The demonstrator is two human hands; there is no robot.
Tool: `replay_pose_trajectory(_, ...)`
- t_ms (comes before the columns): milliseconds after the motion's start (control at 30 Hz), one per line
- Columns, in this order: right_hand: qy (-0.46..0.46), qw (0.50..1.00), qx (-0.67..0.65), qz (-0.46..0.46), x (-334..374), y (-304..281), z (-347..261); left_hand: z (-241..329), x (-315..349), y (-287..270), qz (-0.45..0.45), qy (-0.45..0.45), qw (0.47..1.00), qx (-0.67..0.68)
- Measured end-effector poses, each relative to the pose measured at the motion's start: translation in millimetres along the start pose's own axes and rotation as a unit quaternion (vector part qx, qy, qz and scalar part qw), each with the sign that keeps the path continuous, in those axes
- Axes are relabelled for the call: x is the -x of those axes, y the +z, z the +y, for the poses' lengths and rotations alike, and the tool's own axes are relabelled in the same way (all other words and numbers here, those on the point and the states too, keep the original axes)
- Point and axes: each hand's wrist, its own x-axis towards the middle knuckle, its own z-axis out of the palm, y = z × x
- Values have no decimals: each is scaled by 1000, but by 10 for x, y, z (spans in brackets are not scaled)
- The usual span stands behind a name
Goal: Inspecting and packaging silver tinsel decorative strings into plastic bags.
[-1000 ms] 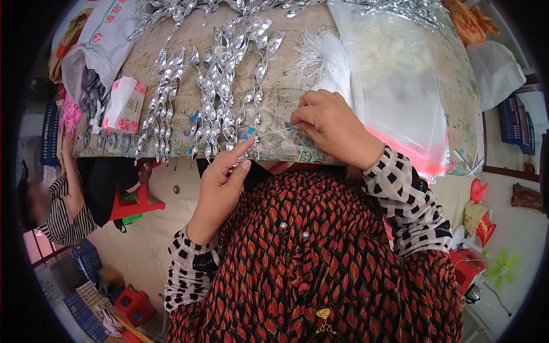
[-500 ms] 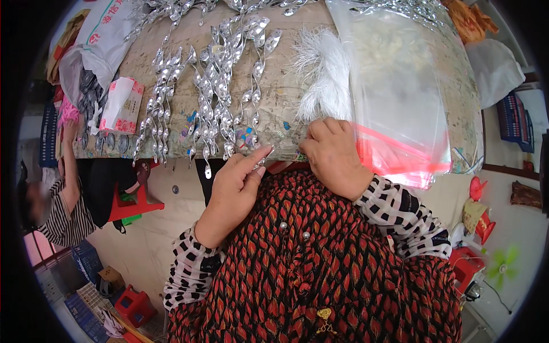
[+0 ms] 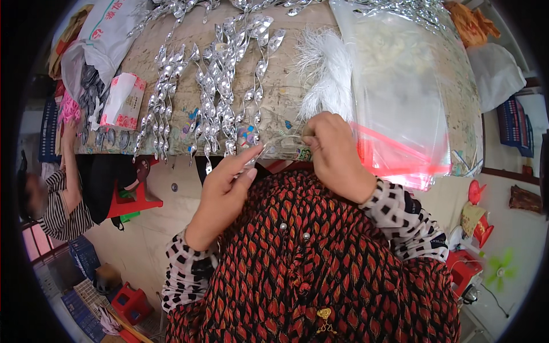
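Note:
My left hand (image 3: pixel 222 193) is at the table's near edge, thumb and forefinger pinching the end of a silver twisted strip, mostly hidden by my fingers. My right hand (image 3: pixel 338 160) has its fingers closed on a thin, pale thread (image 3: pixel 286 137) that loops toward my left hand. Just beyond my right hand lies a bundle of white threads (image 3: pixel 327 77). Several shiny silver spiral strips (image 3: pixel 220 86) lie in rows beyond my left hand, their ends hanging at the table edge.
Clear plastic bags (image 3: pixel 400 97) with red-edged openings lie at right. A tissue box (image 3: pixel 124 102) and a white sack (image 3: pixel 106 34) stand at left. Another person (image 3: pixel 63 200) sits at the left beside a red stool (image 3: pixel 134 203). More silver strips (image 3: pixel 394 11) lie along the back.
My right hand has turned and lifted slightly, drawing the thread into a visible loop. My left hand has shifted a little left and nearer to me.

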Motion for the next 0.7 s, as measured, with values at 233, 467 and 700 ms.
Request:
replay_pose_trajectory(233, 345, 751, -551, -118, -76, -195, -67, -8, 290, -303, -135, -163, 933, 291)
replay_pose_trajectory(467, 246, 762, -550, -236, -134, -309, -324, -43, 286, -319, -249, -88, 889, 375)
replay_pose_trajectory(700, 63, 905, -325, -269, -175, -439, -446, 278, -22, -126, -316, -192, 791, 487)
